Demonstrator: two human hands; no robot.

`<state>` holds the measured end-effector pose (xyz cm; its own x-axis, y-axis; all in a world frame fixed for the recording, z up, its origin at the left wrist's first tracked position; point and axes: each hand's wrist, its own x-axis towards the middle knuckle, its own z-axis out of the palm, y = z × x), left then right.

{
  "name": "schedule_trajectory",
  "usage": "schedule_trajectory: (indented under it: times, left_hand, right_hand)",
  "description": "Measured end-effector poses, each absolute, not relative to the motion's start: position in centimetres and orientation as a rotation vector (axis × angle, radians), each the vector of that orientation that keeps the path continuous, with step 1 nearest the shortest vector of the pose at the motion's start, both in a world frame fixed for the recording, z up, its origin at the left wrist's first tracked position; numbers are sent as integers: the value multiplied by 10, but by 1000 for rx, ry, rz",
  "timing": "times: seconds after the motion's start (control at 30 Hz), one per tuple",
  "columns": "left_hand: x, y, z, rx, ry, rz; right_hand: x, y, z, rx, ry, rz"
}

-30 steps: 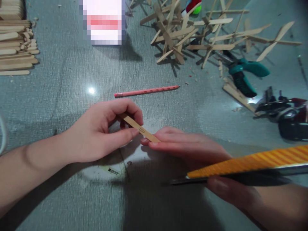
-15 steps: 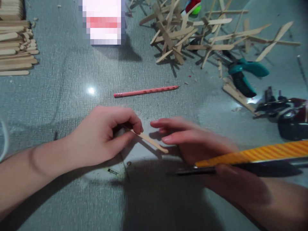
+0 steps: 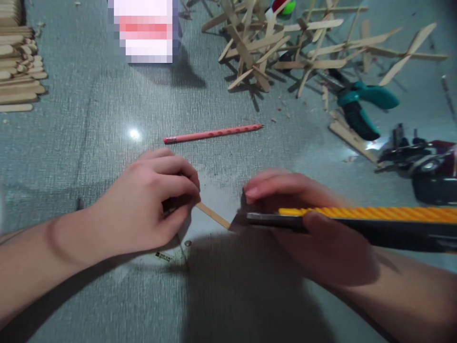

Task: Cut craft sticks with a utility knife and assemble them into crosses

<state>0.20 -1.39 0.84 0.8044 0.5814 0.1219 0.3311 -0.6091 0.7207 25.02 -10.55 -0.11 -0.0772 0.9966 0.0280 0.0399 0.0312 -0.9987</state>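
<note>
My left hand [image 3: 150, 200] is closed, pinching a wooden craft stick [image 3: 214, 216] between thumb and fingers. The stick slants down to the right, and its free end looks squared off; the other end is hidden in the hand. My right hand [image 3: 321, 238] is closed on a long, narrow tool [image 3: 378, 223] with a ribbed yellow upper edge and a dark body; its kind is unclear. Its narrow greyish front points left, a little apart from the stick's end. Beneath the stick lies a pale whitish patch [image 3: 210, 190] on the table.
A pink pencil [image 3: 214, 134] lies beyond my hands. Stacked craft sticks [image 3: 21, 90] are at the far left, joined stick shapes [image 3: 257, 52] at the back. Teal-handled pliers [image 3: 360, 107] and dark metal tools [image 3: 424, 162] lie right. A pixelated white-and-red object [image 3: 146, 33] stands behind.
The visible end of the stick was rounded and now looks square; less of it protrudes. My left fingers have closed further around it. The right-hand tool has swung upward to nearly level.
</note>
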Motion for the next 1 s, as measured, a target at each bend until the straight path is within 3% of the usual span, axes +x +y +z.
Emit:
schedule_trajectory:
  times: [1.0]
  left_hand:
    - [2, -12, 8, 2361, 658, 358]
  right_hand:
    - [255, -112, -10, -1195, -1546, 1080]
